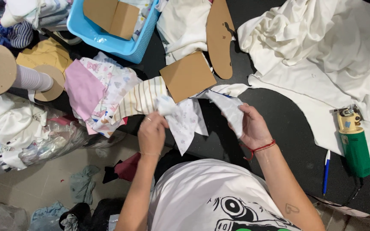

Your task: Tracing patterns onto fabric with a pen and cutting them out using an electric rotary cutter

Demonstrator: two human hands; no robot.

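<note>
**White printed cloth held between both hands**

Cotton, soft and creased, fills the middle of my view: a white printed fabric piece point(184, 122) with a faint small pattern I can't make out. My left hand point(152, 133) is clenched on a bunched end of it, fingers hidden from me behind the knuckles. My right hand point(252, 127) grips the other end at 3 o'clock of the first, a red cord at the wrist; the folded cloth covers most of its fingertips. The piece hangs over the near edge of the black table point(287, 128).

At 4 o'clock lie a blue-and-white pen point(326, 171) and a green and yellow electric cutter point(353, 143), its blade hidden under cloth. Just past the hands sits a square cardboard pattern point(187, 76), flat and stiff, with striped and pink scraps point(108, 92) heaped at 10 o'clock. A long rounded cardboard template point(220, 38) lies at 12 o'clock. Plain cream fabric point(322, 51) spreads rumpled at 2 o'clock, cut off by the frame. Far at 11 o'clock a blue plastic basket point(108, 40) is cropped at the top edge.
</note>
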